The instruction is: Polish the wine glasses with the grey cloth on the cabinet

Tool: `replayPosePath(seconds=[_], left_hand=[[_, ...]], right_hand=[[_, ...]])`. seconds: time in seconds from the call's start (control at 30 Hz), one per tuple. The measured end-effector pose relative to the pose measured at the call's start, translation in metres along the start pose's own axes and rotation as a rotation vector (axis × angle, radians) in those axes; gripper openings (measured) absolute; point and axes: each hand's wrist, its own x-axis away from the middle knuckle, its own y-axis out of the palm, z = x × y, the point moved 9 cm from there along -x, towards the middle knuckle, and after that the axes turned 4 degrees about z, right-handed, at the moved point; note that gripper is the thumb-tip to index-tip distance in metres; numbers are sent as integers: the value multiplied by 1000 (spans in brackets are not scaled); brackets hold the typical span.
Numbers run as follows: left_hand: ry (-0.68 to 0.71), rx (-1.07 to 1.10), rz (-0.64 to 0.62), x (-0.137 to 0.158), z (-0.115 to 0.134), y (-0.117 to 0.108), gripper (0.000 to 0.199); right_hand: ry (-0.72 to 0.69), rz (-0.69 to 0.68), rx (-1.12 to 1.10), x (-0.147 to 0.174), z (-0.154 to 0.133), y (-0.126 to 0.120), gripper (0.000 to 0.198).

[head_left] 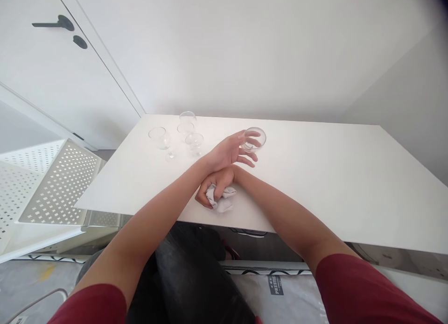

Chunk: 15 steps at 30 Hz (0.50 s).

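Note:
My arms cross over the white table (304,174). My left hand (227,150) reaches over to the right, with its fingers loosely curled about the bowl of a clear drinking glass (258,141). Some of those fingers show through the glass; its lower part is hard to make out. Under my left wrist, near the table's front edge, my right hand (214,186) is closed on a crumpled white cloth (224,203). Part of the cloth spills out of the fist onto the tabletop.
Several clear stemmed glasses stand at the table's back left, among them one glass (194,139) near my left forearm and another glass (157,133) farther left. A white wall (245,53) runs behind the table. A white perforated metal piece (63,179) stands to the left, below a door handle (52,24).

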Motion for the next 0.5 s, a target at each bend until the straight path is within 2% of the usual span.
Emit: replayPosePath(seconds=[0.1,0.2,0.37,0.5], left_hand=[[-12,-25,24,-30,-27,-29,57],[20,1,0,-38,-44,-39,55],[100,34,-109,-30,-43,-34,51],[181,66,-22,-29,-34,-50,60]], right_hand=[[-44,-56,-38,1,0,6,22],[-46,-87,-78,1,5,8,20],[-48,-85,-162,2,2,11,20],[-73,4,-274,4,-1,7,24]])
